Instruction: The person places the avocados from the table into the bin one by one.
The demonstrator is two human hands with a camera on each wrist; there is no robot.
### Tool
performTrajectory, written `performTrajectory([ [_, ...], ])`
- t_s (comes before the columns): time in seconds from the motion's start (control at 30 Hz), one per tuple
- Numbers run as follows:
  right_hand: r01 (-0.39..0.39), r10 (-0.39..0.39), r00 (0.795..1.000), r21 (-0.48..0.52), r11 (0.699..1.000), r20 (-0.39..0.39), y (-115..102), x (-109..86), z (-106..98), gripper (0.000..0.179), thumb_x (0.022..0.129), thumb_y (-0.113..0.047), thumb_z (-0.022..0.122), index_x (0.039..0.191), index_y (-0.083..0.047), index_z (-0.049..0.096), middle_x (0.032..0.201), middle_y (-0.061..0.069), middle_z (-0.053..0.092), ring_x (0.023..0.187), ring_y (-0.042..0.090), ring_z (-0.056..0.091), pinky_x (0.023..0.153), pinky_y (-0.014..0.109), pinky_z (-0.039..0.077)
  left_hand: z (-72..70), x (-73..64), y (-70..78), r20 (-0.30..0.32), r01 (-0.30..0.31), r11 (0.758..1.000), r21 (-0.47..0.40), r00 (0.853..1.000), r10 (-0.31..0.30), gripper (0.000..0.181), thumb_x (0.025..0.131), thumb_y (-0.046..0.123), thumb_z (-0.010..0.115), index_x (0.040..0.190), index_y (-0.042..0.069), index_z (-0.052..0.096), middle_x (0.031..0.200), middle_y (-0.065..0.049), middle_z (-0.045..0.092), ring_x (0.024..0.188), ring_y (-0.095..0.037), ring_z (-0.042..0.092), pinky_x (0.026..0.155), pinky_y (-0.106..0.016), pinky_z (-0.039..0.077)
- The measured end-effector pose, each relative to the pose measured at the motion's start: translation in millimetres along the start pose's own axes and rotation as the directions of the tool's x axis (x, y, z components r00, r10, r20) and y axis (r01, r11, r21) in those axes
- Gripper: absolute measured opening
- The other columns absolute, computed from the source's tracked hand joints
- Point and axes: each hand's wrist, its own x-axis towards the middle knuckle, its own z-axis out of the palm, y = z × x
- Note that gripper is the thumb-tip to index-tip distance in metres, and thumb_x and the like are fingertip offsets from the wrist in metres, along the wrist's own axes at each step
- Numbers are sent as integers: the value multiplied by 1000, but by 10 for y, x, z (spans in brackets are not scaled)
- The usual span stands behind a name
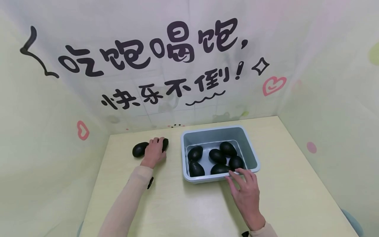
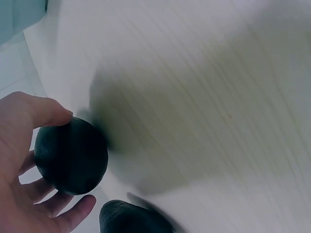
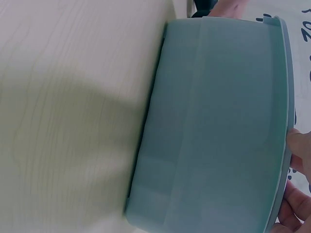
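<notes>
Dark, egg-shaped avocados lie on the table and in a grey-blue plastic bin. My left hand point(image 1: 154, 153) grips one avocado point(image 1: 165, 144) left of the bin. In the left wrist view, thumb and fingers curve round this avocado point(image 2: 71, 155). A second loose avocado point(image 1: 139, 149) sits just left of that hand, and part of this avocado point(image 2: 131, 218) shows at the wrist view's bottom edge. My right hand point(image 1: 245, 196) pinches the near rim of the bin point(image 1: 190, 179), thumb outside. Several avocados point(image 1: 217, 156) rest in the bin, the nearest partly hidden by the rim.
The pale wooden table point(image 1: 177, 210) carries everything. Behind it and at both sides hangs a printed cloth point(image 1: 189, 112) with black lettering and pink hearts. The bin stands near the table's back edge, right of the loose avocados.
</notes>
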Motion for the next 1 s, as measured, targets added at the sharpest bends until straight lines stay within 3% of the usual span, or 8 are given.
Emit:
performTrajectory([
  [0.13,-5,5,1000,8,1000,4,5,-5,-3,32,74,-10,93,104,-7,85,109,15,72,103,38,62,128,19,24,-4,-5,25,3,8,999,-42,1000,-8,65,97,14,71,154,0,46,149,-34,50,133,-53,52,98,-61,57],
  [0.3,-15,15,1000,-8,1000,9,4,-16,9,32,74,-10,95,104,-7,85,109,13,72,104,37,62,125,33,37,-10,-18,41,0,11,997,-73,1000,-11,65,95,12,74,153,1,48,148,-33,51,132,-52,52,97,-61,57],
  [0.5,-20,20,1000,-21,1000,10,-24,-19,10,33,73,-10,96,104,-8,85,108,13,72,104,36,63,125,35,39,5,-48,3,15,25,997,-70,1000,-24,65,95,13,74,153,3,49,147,-31,52,133,-50,53,98,-61,57],
  [0.6,-11,11,1000,-17,1000,-2,-36,-15,12,34,72,-8,97,104,-9,85,108,12,72,103,35,63,119,46,46,-4,-70,-26,5,29,997,-72,1000,-29,65,93,14,75,152,3,51,146,-30,54,132,-49,54,97,-61,57],
  [0.83,-26,26,999,-13,1000,22,-20,-12,-8,30,76,-12,94,105,-7,85,109,13,71,104,38,62,129,28,31,-108,-97,-28,-5,36,996,-84,999,-37,65,92,15,75,152,2,52,145,-30,55,131,-48,54,97,-62,57],
  [0.93,-24,24,1000,-14,1000,16,-7,-11,-9,31,75,-12,94,104,-7,85,109,14,71,104,38,62,120,48,44,-135,-86,-27,-5,30,996,-80,1000,-30,65,92,15,75,152,2,52,146,-30,55,131,-48,54,98,-62,56],
  [1.0,-25,25,1000,-17,1000,14,-6,-12,-12,30,75,-11,94,103,-7,85,108,14,71,104,38,62,116,53,46,-154,-84,-24,-6,23,997,-78,1000,-24,65,92,15,76,151,2,52,146,-30,55,132,-49,54,98,-62,56],
])
